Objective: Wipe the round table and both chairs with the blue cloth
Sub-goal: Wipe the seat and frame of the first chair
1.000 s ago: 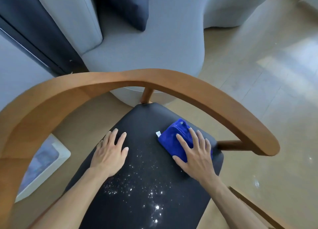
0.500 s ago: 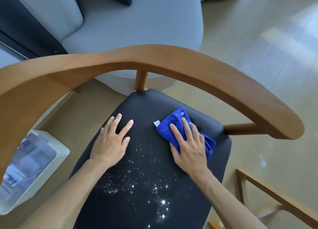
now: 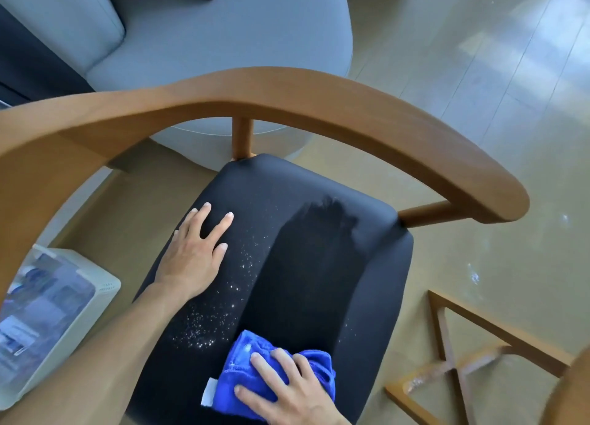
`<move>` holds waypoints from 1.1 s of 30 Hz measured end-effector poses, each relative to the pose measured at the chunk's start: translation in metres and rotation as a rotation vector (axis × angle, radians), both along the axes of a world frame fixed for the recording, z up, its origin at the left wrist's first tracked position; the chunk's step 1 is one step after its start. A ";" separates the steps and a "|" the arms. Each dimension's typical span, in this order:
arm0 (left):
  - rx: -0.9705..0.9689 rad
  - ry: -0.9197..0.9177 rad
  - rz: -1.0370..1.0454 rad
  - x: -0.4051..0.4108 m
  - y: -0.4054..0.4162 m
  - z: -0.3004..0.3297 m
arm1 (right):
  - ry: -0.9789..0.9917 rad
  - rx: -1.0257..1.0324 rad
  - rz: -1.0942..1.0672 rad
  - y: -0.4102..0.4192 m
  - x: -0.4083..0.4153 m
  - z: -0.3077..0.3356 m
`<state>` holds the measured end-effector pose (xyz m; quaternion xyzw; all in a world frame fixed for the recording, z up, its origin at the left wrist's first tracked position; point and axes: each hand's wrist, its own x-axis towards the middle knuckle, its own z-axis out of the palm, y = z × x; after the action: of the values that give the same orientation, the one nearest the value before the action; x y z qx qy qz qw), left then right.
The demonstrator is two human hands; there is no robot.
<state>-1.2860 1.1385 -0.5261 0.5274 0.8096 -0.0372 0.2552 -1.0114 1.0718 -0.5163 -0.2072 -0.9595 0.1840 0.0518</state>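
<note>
At the near edge of the black chair seat [image 3: 319, 265], around 6 o'clock in the view, the blue cloth [image 3: 242, 373] sits bunched up under the right hand [image 3: 287, 389], fingers spread flat and pressing down on it rather than curled around it. The cloth's long axis runs roughly 10 to 4 o'clock, with its little white tag [image 3: 209, 392] poking out toward 8 o'clock. The left hand [image 3: 194, 255] lies palm-down on the seat at about 9 o'clock, fingers loosely fanned and pointing to 1 o'clock, holding nothing. Between the two hands there's a scatter of white specks [image 3: 220, 309], and a darker wiped-looking stripe [image 3: 306, 258] runs from the cloth up toward 1 o'clock. The curved wooden backrest [image 3: 287, 95] arcs across the top, and a grey sofa [image 3: 223, 31] is beyond it at 12 o'clock.
</note>
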 end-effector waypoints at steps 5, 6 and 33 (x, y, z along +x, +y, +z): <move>-0.002 0.000 0.015 0.001 0.001 0.000 | 0.016 0.057 0.160 0.054 0.014 0.006; 0.000 -0.004 0.024 0.002 0.001 0.000 | 0.024 0.079 0.100 0.078 0.017 0.010; 0.044 -0.044 0.074 0.001 0.000 -0.002 | 0.059 -0.194 -0.338 -0.072 0.030 0.010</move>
<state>-1.2852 1.1388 -0.5279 0.5033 0.8234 0.0018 0.2623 -0.9811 0.9996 -0.5060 -0.3641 -0.8867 0.2704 0.0896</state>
